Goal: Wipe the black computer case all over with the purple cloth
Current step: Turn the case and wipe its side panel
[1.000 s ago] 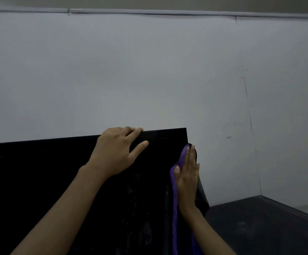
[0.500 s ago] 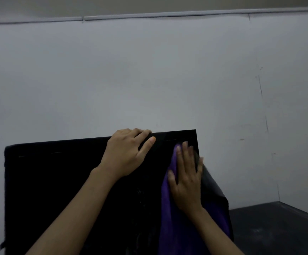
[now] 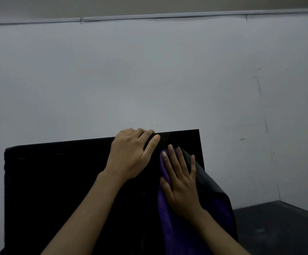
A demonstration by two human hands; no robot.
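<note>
Step in hand: wiping. Right hand (image 3: 181,183), fingers spread flat, presses purple cloth (image 3: 169,227) on black computer case (image 3: 57,190); left hand (image 3: 131,155) grips top edge. Next: likely unwiped panels.

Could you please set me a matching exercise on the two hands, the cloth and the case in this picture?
Column one:
1. left hand
2. right hand
3. purple cloth
4. black computer case

Column two:
A. pressed flat on the cloth
B. stands before the grey wall
C. grips the case's top edge
D. lies under a palm, against the case

Pairs: 1-C, 2-A, 3-D, 4-B
</note>
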